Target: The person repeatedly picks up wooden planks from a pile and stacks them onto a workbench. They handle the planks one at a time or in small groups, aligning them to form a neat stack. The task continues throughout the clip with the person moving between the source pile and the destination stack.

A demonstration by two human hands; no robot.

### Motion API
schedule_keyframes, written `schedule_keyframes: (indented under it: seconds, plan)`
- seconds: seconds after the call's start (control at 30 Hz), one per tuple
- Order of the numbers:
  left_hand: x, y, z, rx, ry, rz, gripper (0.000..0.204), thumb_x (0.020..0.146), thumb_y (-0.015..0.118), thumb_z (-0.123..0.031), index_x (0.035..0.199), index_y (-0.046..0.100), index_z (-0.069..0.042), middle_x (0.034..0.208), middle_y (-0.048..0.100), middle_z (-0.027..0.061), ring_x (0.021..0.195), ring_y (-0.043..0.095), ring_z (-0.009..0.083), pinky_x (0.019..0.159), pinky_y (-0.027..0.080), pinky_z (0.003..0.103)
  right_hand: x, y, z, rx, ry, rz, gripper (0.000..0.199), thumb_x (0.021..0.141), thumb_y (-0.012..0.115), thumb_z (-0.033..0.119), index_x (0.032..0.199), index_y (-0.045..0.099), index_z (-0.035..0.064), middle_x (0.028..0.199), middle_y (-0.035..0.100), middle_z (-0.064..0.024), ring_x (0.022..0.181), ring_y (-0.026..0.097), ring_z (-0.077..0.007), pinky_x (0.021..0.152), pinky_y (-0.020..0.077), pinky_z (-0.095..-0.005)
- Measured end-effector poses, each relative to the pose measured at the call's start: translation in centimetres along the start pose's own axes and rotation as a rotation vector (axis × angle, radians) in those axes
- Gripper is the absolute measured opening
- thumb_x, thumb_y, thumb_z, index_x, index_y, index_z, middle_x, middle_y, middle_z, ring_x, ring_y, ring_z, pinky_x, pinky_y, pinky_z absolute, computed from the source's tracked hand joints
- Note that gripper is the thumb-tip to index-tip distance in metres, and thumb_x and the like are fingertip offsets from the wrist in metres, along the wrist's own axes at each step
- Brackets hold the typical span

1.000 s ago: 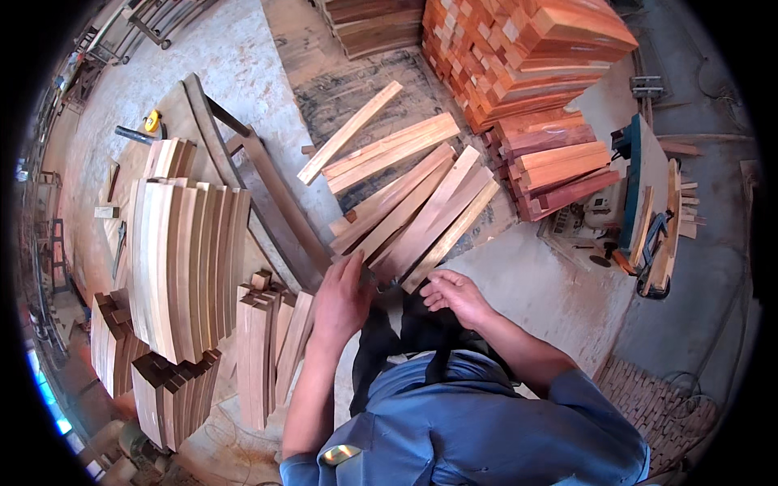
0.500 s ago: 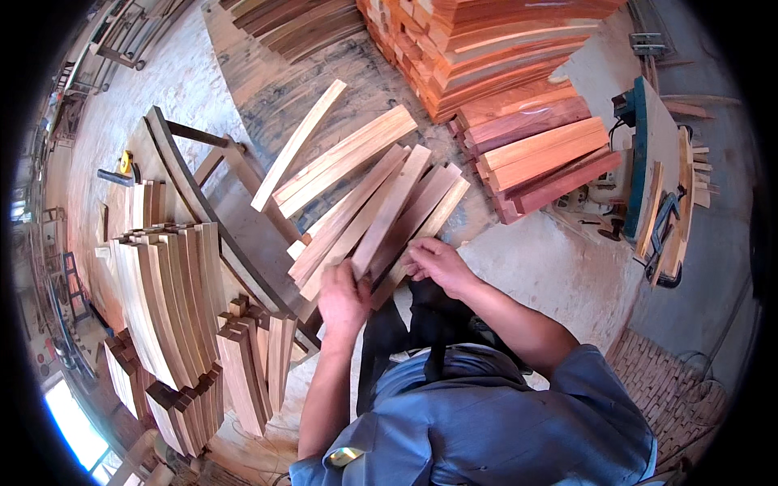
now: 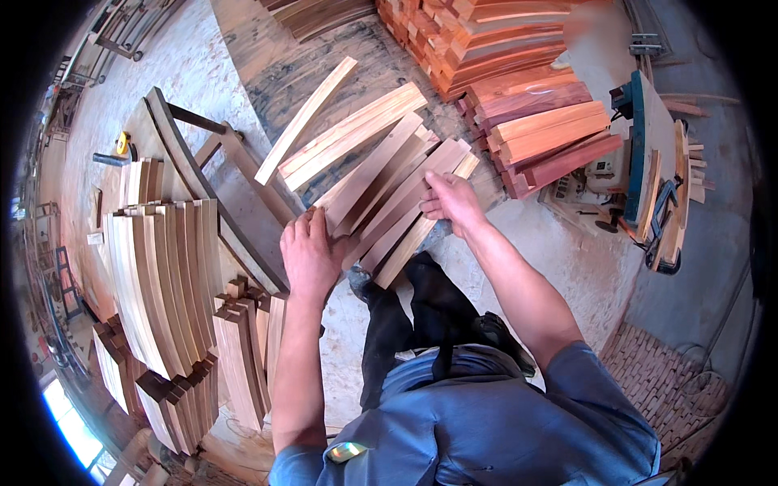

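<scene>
Loose wooden strips lie in a fanned pile on a wide board in front of me. My left hand (image 3: 309, 253) is closed around the near end of a brown wooden strip (image 3: 374, 166) on the pile's left side. Beside it, my right hand (image 3: 454, 202) pinches the right edge of another brown wooden strip (image 3: 409, 198), farther up its length. A paler strip (image 3: 405, 253) lies just under the right hand. Past the pile, two light strips (image 3: 352, 134) rest side by side, and a single pale strip (image 3: 306, 121) lies left of them.
At left, a curved-edged table (image 3: 166, 146) bears a tall bundle of pale strips (image 3: 162, 283), shorter bundles (image 3: 241, 356) and a yellow tape measure (image 3: 123, 144). Reddish boards (image 3: 486, 49) are stacked far right, near a green-edged machine table (image 3: 644, 146) holding a clamp (image 3: 664, 215).
My left hand has moved left and away from me with its strip. The right hand has gone farther up the pile and now grips a strip. Strips in the middle have shifted apart.
</scene>
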State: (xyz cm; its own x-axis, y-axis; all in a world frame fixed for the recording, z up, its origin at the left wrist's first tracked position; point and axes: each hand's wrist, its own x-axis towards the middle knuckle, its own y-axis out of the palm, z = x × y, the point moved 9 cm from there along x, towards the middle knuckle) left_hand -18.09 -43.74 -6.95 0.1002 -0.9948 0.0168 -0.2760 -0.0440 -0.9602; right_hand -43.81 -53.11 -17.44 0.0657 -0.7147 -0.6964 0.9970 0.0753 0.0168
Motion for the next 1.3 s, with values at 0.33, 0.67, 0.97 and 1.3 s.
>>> schedule_keyframes:
  seconds: [0.33,0.67,0.97,1.3]
  plan:
    - [0.5,0.9,1.8,-0.064,-0.042,0.047,0.066,0.073,0.079,-0.021,0.131,0.05,-0.008,0.115,0.064,0.0143,0.103,0.063,0.0322,0.085,0.053,0.044,0.9,0.2,-0.2,0.121,-0.06,-0.003,0.036,0.098,0.06,0.027,0.11,0.051,-0.0056,0.099,0.062,-0.0167,0.088,0.067,-0.0286,0.07,0.0591,-0.039]
    - [-0.8,3.1,2.1,-0.869,-0.397,0.409,0.063,0.074,0.076,-0.017,0.13,0.054,0.002,0.116,0.066,0.0217,0.107,0.066,0.0267,0.094,0.05,0.035,-3.9,-0.7,-1.6,0.761,-0.021,0.166,0.031,0.1,0.056,0.036,0.118,0.051,0.0107,0.107,0.064,-0.0091,0.101,0.064,-0.0255,0.091,0.0528,-0.0488]
    - [-0.8,2.0,2.6,-0.331,-0.339,0.28,0.071,0.072,0.079,-0.023,0.133,0.051,-0.001,0.114,0.066,0.0214,0.106,0.064,0.0375,0.09,0.052,0.044,-5.7,-1.5,-4.4,0.504,0.039,0.082,0.026,0.095,0.067,0.034,0.102,0.056,0.0117,0.083,0.061,-0.0043,0.07,0.062,-0.0201,0.064,0.0559,-0.0402]
    - [-0.3,-0.5,-4.1,-0.016,0.182,-0.158,0.06,0.075,0.073,-0.012,0.13,0.052,-0.004,0.118,0.057,0.0158,0.109,0.056,0.0359,0.094,0.046,0.047,-6.2,-3.8,-5.3,0.572,0.059,0.009,0.032,0.095,0.068,0.036,0.105,0.051,0.0107,0.082,0.058,-0.0036,0.07,0.061,-0.0191,0.064,0.0567,-0.0401]
